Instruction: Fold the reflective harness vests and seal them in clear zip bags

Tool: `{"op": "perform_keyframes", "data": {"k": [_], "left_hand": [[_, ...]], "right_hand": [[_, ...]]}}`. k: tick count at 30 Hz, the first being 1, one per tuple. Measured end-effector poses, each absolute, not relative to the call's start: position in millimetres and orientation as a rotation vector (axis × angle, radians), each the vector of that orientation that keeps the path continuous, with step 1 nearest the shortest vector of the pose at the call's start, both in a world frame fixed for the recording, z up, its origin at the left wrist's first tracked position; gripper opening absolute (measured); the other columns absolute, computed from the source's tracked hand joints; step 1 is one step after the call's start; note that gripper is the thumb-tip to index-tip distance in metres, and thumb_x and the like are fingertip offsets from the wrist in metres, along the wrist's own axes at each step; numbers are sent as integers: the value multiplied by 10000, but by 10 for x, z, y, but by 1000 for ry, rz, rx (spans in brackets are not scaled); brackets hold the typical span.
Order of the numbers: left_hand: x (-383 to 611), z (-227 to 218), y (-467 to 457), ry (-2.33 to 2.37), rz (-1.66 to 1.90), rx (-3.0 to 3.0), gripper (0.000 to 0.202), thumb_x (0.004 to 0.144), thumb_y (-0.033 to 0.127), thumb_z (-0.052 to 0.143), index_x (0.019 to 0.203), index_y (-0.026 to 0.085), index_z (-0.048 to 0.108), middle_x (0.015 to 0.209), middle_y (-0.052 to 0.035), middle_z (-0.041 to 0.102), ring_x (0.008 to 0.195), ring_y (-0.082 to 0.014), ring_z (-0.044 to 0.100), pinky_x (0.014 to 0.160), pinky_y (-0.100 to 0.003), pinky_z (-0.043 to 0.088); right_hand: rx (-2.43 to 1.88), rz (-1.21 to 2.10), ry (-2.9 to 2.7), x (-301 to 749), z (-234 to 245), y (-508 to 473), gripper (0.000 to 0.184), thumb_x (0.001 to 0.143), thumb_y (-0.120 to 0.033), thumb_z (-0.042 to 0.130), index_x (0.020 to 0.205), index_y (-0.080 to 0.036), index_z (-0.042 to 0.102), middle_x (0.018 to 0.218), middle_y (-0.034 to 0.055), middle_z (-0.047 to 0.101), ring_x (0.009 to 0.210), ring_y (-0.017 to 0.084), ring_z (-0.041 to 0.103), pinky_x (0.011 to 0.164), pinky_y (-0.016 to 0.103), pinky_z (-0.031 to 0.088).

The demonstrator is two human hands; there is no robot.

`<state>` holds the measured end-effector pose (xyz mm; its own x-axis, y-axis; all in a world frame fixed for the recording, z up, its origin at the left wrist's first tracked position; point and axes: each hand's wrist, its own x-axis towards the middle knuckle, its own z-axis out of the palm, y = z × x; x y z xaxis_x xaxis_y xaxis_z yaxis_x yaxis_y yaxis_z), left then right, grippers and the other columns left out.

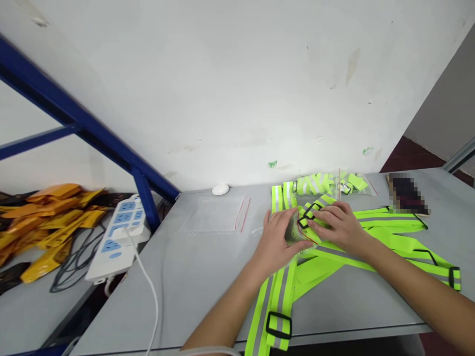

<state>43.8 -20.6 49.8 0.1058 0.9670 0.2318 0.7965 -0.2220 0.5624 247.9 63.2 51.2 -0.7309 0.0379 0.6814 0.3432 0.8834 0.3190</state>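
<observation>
My left hand (276, 237) and my right hand (339, 225) rest together on a folded neon-yellow reflective strap inside a clear zip bag (302, 232) on the grey table (193, 277). The left hand's fingers lie fairly flat on the bag's left side. The right hand's fingers curl over the folded strap and its black buckle (309, 213). More neon-yellow reflective straps (393, 242) with grey stripes spread to the right and hang over the front edge (276, 316).
An empty clear zip bag (218, 215) lies left of my hands. A filled bag of straps (334, 184) sits by the wall. A white power strip (120, 235) with cable, orange-yellow packets (48, 212), a blue frame (144, 198) and a white oval object (220, 189) stand left.
</observation>
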Motion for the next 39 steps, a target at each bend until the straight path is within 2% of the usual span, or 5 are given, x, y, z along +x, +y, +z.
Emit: {"op": "perform_keyframes", "data": {"k": [6, 16, 25, 33, 39], "left_hand": [[373, 458, -204, 1580, 979, 1828, 631, 818, 498, 661, 1354, 233, 461, 1310, -119, 561, 1234, -287, 510, 1036, -445, 417], [257, 513, -204, 1635, 792, 1822, 624, 852, 519, 603, 1396, 271, 428, 1221, -85, 595, 1167, -266, 542, 978, -414, 446], [246, 597, -86, 1599, 808, 1804, 279, 932, 421, 458, 812, 207, 590, 834, -21, 616, 882, -211, 574, 814, -335, 442], [240, 683, -112, 1441, 909, 1417, 347, 930, 528, 432, 804, 206, 465, 649, 55, 488, 551, -118, 495, 534, -238, 394], [280, 903, -111, 1159, 810, 1146, 412, 846, 603, 563, 858, 200, 482, 711, 49, 526, 595, -100, 530, 571, -229, 455]], "right_hand": [[-240, -551, -2366, 2492, 558, 626, 137, 851, -139, 659, 936, -243, 632, 982, 26, 674, 989, 168, 527, 881, 368, 378], [-260, -429, -2439, 2513, 521, 679, 140, 861, -134, 648, 953, -240, 643, 1044, 44, 662, 1060, 197, 495, 911, 388, 394], [-241, -449, -2347, 2460, 458, 640, 124, 857, -138, 662, 902, -248, 625, 1014, 15, 676, 1001, 171, 537, 895, 367, 427], [-203, -413, -2045, 2390, 483, 521, 239, 758, -96, 748, 831, -263, 593, 916, -4, 677, 945, 158, 565, 841, 350, 468], [-212, -403, -1961, 2395, 519, 488, 249, 755, -75, 732, 801, -265, 579, 904, -10, 656, 918, 160, 561, 794, 344, 482]]}}
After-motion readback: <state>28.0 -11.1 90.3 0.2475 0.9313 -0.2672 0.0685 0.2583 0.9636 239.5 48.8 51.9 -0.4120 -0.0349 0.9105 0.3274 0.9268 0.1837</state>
